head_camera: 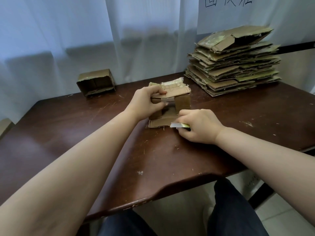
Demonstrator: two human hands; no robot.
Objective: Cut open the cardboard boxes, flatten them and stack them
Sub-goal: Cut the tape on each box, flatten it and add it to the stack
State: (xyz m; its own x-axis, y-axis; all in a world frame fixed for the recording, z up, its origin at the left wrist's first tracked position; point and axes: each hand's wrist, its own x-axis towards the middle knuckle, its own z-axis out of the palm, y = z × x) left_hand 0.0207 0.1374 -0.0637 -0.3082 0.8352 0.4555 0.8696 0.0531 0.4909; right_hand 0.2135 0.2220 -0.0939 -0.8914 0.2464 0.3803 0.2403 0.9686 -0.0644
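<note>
A small brown cardboard box (pixel 182 101) lies on its side in the middle of the dark wooden table (pixel 170 159), its open end toward me and its flaps spread. My left hand (pixel 144 103) grips the box's upper left flap, fingers curled over the top. My right hand (pixel 199 126) holds a small cutter (pixel 180 125) with a green and white body, at the box's lower right flap. The blade itself is hidden. A second intact box (pixel 96 82) rests at the table's far left edge. A tall stack of flattened boxes (pixel 233 65) stands at the back right.
White curtains hang behind the table. A paper sign (pixel 238 12) with writing hangs above the stack. Small cardboard scraps litter the tabletop. My legs in dark trousers show below the table's near edge. A piece of cardboard (pixel 5 125) shows at the far left.
</note>
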